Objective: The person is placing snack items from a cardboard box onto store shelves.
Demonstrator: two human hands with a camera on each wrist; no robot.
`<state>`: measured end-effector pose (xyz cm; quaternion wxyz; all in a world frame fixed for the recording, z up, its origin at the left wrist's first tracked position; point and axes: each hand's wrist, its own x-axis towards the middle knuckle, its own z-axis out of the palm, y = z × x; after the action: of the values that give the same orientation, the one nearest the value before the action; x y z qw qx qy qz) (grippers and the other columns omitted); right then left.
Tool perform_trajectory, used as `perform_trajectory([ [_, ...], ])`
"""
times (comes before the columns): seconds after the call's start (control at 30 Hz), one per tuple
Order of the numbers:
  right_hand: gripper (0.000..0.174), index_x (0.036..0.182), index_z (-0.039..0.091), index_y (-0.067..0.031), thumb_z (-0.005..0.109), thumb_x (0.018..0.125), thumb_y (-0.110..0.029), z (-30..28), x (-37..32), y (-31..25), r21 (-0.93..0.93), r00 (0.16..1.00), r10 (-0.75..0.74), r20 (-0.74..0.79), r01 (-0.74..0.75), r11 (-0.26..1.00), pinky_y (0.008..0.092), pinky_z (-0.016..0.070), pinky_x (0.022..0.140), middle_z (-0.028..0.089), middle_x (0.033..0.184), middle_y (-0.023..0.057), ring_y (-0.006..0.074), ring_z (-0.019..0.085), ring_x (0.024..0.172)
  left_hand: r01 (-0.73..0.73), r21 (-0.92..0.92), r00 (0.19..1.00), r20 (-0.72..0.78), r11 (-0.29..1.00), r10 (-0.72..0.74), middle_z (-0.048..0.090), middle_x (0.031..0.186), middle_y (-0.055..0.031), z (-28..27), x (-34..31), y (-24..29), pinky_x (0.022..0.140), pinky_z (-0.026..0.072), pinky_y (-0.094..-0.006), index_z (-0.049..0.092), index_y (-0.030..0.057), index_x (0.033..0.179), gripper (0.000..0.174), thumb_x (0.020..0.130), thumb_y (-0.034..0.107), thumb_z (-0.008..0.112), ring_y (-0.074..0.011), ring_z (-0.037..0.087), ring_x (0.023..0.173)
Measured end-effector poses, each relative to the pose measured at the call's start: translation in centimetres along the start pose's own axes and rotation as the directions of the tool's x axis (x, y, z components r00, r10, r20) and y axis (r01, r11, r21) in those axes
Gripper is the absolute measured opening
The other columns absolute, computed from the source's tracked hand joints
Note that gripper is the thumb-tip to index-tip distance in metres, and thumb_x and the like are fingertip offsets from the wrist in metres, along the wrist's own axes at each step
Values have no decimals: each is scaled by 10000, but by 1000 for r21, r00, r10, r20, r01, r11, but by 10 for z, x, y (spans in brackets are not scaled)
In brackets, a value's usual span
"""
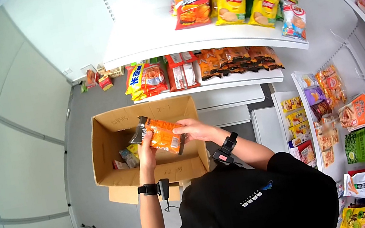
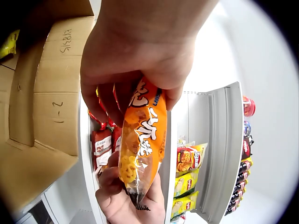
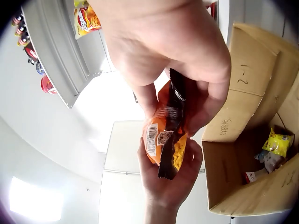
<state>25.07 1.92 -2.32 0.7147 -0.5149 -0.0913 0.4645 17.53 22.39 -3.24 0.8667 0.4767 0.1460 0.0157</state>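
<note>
Both arms are out in front of us, hands meeting at one snack packet (image 1: 162, 134). Left forearm (image 1: 148, 212) is bare and runs straight ahead. Left hand (image 1: 145, 147) is under the packet's near-left end, fingers (image 2: 100, 100) curled on one face and thumb on the other. Right arm is bent at the elbow, forearm (image 1: 252, 150) angling in from the right. Right hand (image 1: 197, 128) is palm-down on the opposite end, thumb and fingers (image 3: 149, 95) pinching it. In both wrist views we see the hands facing each other, close but not touching.
</note>
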Motion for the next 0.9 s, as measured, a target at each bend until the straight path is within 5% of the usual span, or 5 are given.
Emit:
perform_trajectory([
  [0.17,420,1186,489,-47,616,865,-287,-32,-26,5,208,988,-78,-130,104,973,357,499,810,576,1071,56,171,584,952,16,-18,1000,24,1000,-15,572,1148,-78,42,14,-14,872,465,-349,479,30,1220,408,900,273,547,-178,572,1025],
  [0.27,385,1159,494,-59,621,860,-265,-47,-57,-1,420,993,-77,-84,106,901,349,502,809,592,1043,56,178,599,911,78,-23,995,59,997,-76,543,1200,-79,63,24,-27,902,437,-361,470,42,1236,433,905,316,527,-196,539,1088],
  [0.47,320,1104,507,-88,640,843,-217,-80,-104,-9,303,979,-65,-192,122,945,324,498,800,598,1008,43,155,604,853,104,76,987,113,992,-112,567,1169,-62,116,29,-51,887,451,-378,479,75,1225,461,894,390,540,-190,557,1061],
  [0.7,277,1107,508,-112,618,854,-141,-127,-136,-13,400,952,-149,-266,250,882,299,463,767,582,1011,16,133,565,819,149,232,960,200,961,-197,586,1137,-74,149,32,-78,855,458,-366,446,72,1252,520,901,450,507,-165,580,912],
  [0.9,269,1104,506,-127,607,854,-116,-171,-164,-27,476,895,-242,-376,410,778,305,454,764,578,1011,17,138,554,827,146,273,965,173,951,-198,583,1150,-78,164,23,-93,855,448,-339,380,50,1314,562,911,423,501,-165,578,928],
])
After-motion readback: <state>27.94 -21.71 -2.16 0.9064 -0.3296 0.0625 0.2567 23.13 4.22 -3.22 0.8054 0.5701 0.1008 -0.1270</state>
